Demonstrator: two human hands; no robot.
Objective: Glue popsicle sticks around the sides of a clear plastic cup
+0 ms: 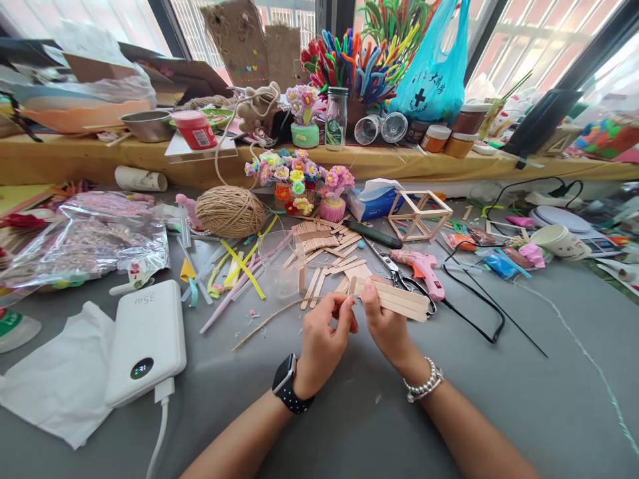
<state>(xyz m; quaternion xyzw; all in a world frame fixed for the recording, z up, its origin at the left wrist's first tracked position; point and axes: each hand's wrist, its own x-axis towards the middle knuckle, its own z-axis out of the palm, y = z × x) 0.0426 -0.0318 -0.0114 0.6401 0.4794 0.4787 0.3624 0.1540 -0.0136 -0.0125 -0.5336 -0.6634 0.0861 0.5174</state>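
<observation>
A flat panel of pale wooden craft sticks [403,301], aligned side by side, slants in the right grip [387,326]

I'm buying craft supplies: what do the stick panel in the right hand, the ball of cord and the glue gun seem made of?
Stick panel: probably wood, matte and pale tan, in flat strips. Ball of cord: likely jute, dull, with coarse brown strands. Glue gun: apparently plastic, its smooth pink body faintly shiny.
</observation>
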